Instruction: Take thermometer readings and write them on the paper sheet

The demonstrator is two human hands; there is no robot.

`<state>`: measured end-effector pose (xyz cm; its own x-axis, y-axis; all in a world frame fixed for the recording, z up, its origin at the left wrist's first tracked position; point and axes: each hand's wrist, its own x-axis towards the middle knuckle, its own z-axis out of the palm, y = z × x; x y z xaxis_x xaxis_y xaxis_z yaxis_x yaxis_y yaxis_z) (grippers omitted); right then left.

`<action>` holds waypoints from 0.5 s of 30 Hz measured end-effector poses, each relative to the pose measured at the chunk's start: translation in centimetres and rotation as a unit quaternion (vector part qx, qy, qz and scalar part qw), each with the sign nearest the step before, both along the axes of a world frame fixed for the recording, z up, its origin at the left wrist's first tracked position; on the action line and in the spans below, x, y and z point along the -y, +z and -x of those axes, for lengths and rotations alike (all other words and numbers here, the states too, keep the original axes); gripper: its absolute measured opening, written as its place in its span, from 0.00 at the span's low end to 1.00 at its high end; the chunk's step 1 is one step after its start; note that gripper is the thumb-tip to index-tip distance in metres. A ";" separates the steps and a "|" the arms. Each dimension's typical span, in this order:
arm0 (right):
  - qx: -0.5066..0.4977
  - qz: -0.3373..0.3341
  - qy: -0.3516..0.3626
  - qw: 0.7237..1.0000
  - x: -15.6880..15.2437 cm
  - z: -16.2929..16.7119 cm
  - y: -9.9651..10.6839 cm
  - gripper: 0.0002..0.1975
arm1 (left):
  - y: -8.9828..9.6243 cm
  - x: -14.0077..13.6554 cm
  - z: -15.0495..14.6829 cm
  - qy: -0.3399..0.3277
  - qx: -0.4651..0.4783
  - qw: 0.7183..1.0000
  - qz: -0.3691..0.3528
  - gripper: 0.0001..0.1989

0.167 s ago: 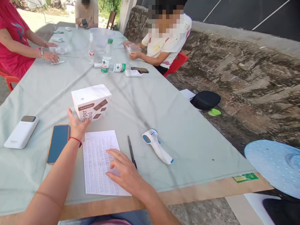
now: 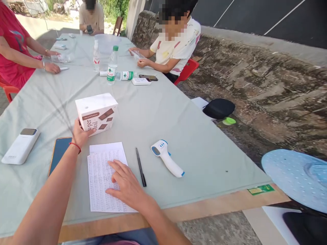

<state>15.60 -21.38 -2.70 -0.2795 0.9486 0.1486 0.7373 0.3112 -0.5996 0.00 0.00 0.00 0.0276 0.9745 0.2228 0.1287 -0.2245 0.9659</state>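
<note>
A white cardboard box (image 2: 98, 103) with brown chocolate-bar pictures stands on the table in front of me. My left hand (image 2: 81, 132), with a red string at its wrist, grips the box's near left corner. Its thumb lies across the printed front; the fingers go round the left side, partly hidden. Closer to me are handwritten paper sheets (image 2: 98, 177), one overlapping another. Over them my right hand (image 2: 125, 183) rests palm down, fingers apart, holding nothing. A black pen (image 2: 140, 166) lies just right of the sheets. Beyond the pen is a white and blue infrared thermometer (image 2: 167, 158).
A phone (image 2: 58, 153) lies partly under my left forearm, near a white power bank (image 2: 21, 145). Farther off, one water bottle (image 2: 111, 66) stands and another (image 2: 127, 75) lies down. Three people sit around the table. A blue hat (image 2: 293, 177) is off the right edge.
My left hand's fingers have closed in against the box's side, and its thumb lies farther onto the front. My right hand stays over the sheets. The whole view has shifted slightly.
</note>
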 end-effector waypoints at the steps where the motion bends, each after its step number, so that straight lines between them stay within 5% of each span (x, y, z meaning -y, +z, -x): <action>1: 0.003 0.012 -0.004 1.000 -0.2 0.0 0.0 0.13 | 0.5 0.2 0.1 0.002 0.005 1.000 0.004 0.35; 6: 0.000 0.042 -0.002 0.999 -0.6 0.2 0.0 0.13 | 1.7 3.8 0.3 -0.013 0.055 0.998 -0.032 0.29; 11: -0.053 -0.003 -0.019 0.998 -0.2 -1.7 0.4 0.09 | -0.1 7.9 -0.1 -0.007 0.062 0.998 0.004 0.26; 13: -0.063 -0.050 -0.113 0.990 -0.3 -4.2 0.3 0.06 | -0.8 8.5 -0.2 0.002 0.037 0.999 0.021 0.26; 15: -0.018 -0.080 -0.287 0.954 -0.5 -7.5 -0.1 0.06 | -1.2 8.6 -0.3 0.018 0.019 0.999 0.023 0.26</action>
<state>23.13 -20.88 -2.80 0.2870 0.9082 0.3045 0.7935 -0.0473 -0.6067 0.28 -8.57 -1.22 -0.0158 0.9841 0.1771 0.0982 -0.1747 0.9797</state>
